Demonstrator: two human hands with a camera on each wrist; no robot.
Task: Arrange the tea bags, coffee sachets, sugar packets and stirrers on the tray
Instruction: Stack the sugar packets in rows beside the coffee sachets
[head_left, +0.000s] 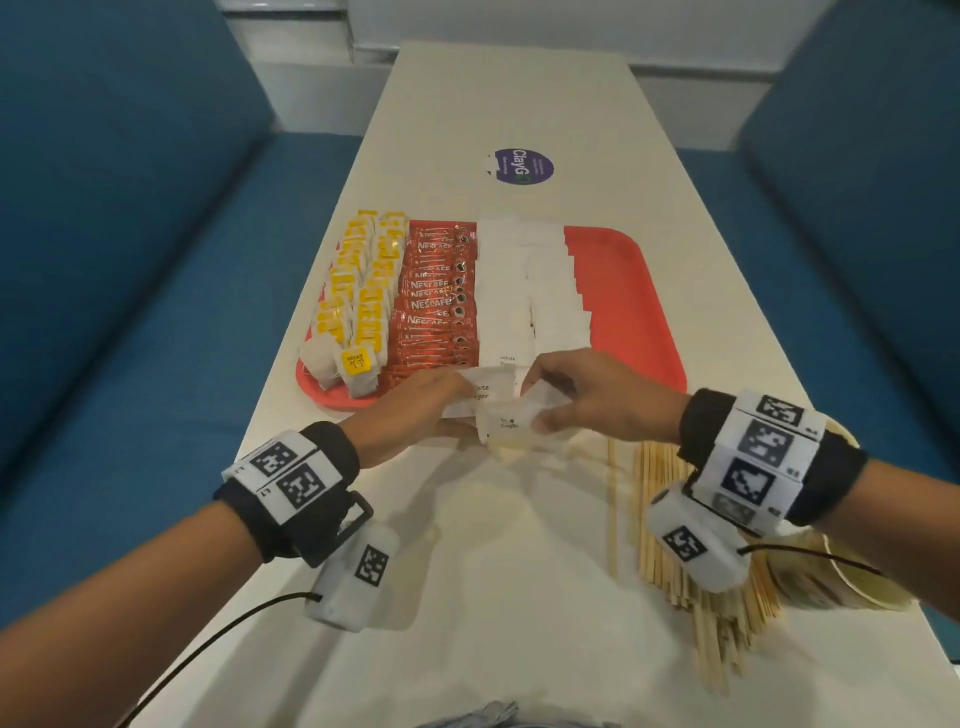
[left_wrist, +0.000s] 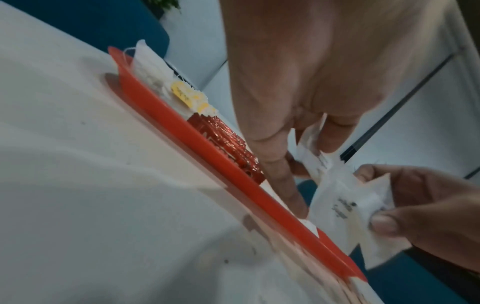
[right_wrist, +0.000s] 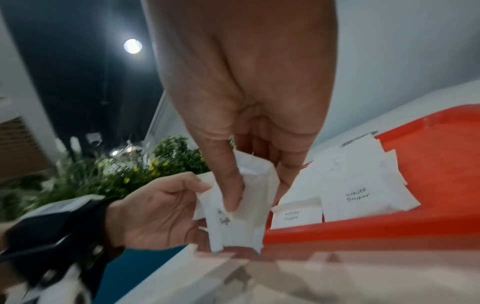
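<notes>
Working at the near edge of the tray (head_left: 639, 291), both hands share a small bundle of sugar packets (head_left: 506, 410). The left hand (head_left: 410, 410) curls thumb and fingers round the stack from its own side, apparently to steady it, while the right hand (head_left: 592, 395) pinches the front packet between thumb and fingertips, probably to peel one off for placing. From the right wrist view the held packets stand nearly upright, just above the tray's rim and the surface (head_left: 493, 597).

On the tray, the sorting runs in lengthwise bands: tea bags (head_left: 358, 291) with yellow tags along the left edge, red coffee sachets (head_left: 439, 296) beside them, then overlapping rows of white sugar packets already laid (head_left: 524, 280). Overlapping them like shingles likely saves room and keeps the printed faces readable. A bare red strip remains on the tray's right side, seemingly reserved for the stirrers (head_left: 691, 551), which lie in a loose pile on the surface under the right wrist, off the tray.

Judging from this, the sugar row is nearly filled to the near rim, and the stirrers are the one group not yet moved.
</notes>
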